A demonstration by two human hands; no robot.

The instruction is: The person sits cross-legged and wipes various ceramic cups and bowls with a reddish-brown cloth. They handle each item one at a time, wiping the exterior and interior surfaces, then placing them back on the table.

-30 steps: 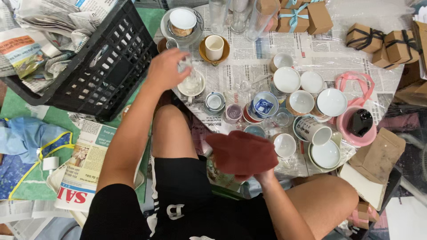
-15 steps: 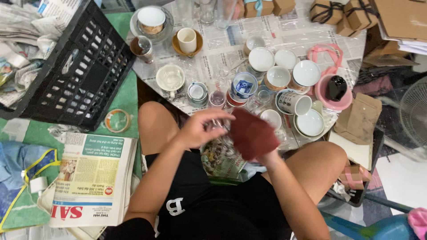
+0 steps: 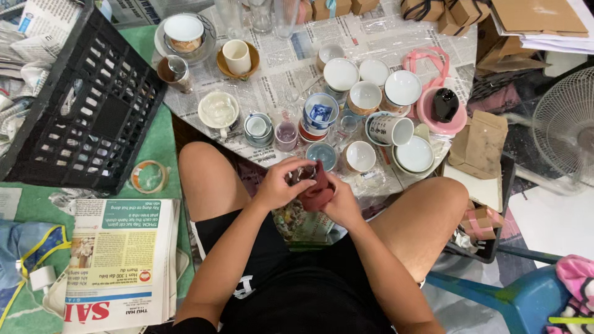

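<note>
I sit with both hands together above my lap. My left hand [image 3: 281, 182] and my right hand [image 3: 339, 201] are closed around a dark red cloth [image 3: 315, 192] bunched between them. A small object, perhaps a little glass cup, shows at the cloth's top by my left fingers; I cannot tell exactly what it is. Just beyond my hands, on a newspaper-covered low table [image 3: 291, 68], stand several small ceramic cups and bowls, among them a white cup [image 3: 360, 156] and a bluish cup [image 3: 322, 153].
A black plastic crate [image 3: 86, 105] stands at the left beside a roll of tape [image 3: 149, 177] and a folded newspaper [image 3: 120, 260]. A pink bowl holding a black object [image 3: 442, 108], cardboard boxes [image 3: 479, 145] and a white fan [image 3: 566, 127] are at the right.
My left hand came back from the cups at the far left of the table to the cloth. The cloth, spread open earlier, is now bunched tight between both hands.
</note>
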